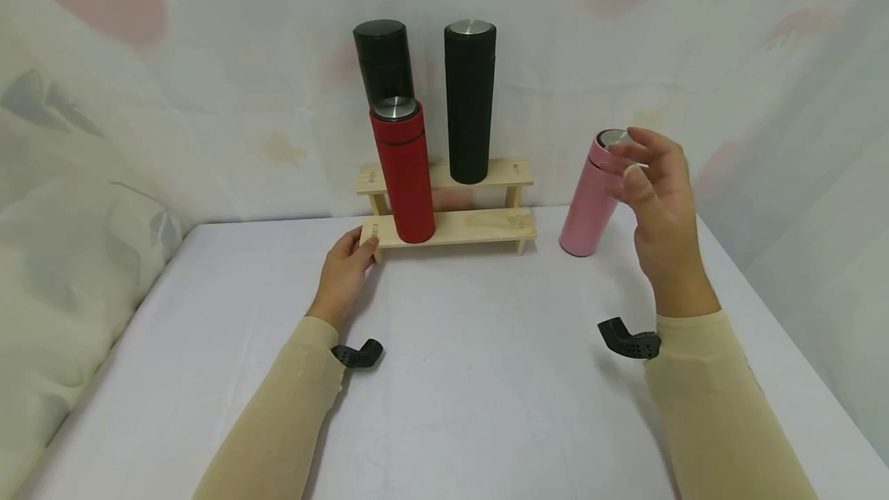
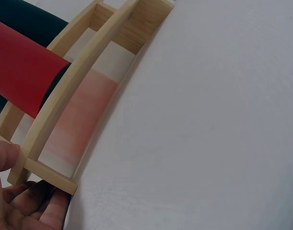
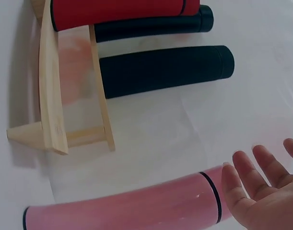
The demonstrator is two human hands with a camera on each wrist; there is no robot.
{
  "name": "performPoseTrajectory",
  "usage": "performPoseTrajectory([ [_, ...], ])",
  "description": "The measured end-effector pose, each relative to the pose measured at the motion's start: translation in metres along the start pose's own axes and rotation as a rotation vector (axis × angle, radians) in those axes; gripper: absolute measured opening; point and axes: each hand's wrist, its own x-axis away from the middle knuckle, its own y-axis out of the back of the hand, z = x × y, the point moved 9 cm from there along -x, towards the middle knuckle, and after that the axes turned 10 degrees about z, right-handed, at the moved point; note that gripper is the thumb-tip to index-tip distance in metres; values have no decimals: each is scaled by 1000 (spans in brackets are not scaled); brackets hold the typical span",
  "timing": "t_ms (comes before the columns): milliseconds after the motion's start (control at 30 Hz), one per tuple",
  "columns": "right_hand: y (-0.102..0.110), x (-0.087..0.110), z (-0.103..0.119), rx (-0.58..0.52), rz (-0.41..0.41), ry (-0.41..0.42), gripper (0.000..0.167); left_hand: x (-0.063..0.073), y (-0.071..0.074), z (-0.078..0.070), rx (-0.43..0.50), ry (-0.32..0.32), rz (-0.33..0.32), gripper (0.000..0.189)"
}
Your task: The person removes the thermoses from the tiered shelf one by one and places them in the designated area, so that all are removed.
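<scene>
My left hand grips the left end of a two-step wooden stand, thumb on top of the lower step and fingers beneath, as the left wrist view also shows. A red thermos bottle with a steel-topped lid stands on the left of that lower step. Two black bottles rise from the upper step, the right one steel-topped and the left one partly behind the red bottle. At the right, a pink thermos bottle stands on the table. Beside its lid is my right hand, fingers loosely bent and apart.
A white-covered table lies under everything. Behind it hangs a pale curtain with faint pink patterns, and a bunched cloth borders the left side. A black wrist camera sits on the left sleeve, another on the right.
</scene>
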Motion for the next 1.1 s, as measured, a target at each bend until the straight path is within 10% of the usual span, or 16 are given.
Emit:
performPoseTrajectory([
  [500,-67,5,-21,6,221,-133,54,5,0,-5,-9,-12,-8,65],
  [700,-100,6,-29,-13,312,-141,81,6,-3,-5,-4,-6,-5,64],
  [1100,-162,-15,-65,217,434,-314,81,8,-1,-7,-25,-3,-2,65],
])
